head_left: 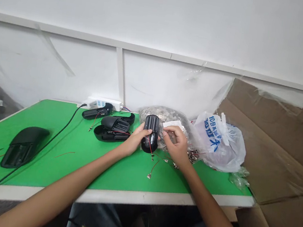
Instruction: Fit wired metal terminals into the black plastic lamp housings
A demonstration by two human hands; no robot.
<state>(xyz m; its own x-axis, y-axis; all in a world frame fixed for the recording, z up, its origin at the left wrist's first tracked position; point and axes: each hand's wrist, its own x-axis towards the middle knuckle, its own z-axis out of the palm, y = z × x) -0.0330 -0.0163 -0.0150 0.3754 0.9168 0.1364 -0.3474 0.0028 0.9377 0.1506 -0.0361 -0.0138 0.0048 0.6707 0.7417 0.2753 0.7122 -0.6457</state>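
Note:
A black plastic housing (152, 124) with long slots like a battery compartment is held upright over the green table. My left hand (136, 138) grips its left side, thumb across the front. A thin red wire with a small metal piece (152, 155) hangs from its lower end. To the right of the housing, my right hand (177, 143) is closed in a pinch; anything between the fingertips is too small to make out. Below lies a loose red wire with a small metal tab (149, 175). Behind both hands is a clear plastic bag (144, 111) of small metallic parts.
More black housings (114, 125) lie left of my hands, and another (24, 146) sits further left beside a black cable (62, 125). A white box-like unit (104, 103) stands by the wall. Rightward are small wired parts (193, 156), a white plastic bag (228, 150) and cardboard (265, 144).

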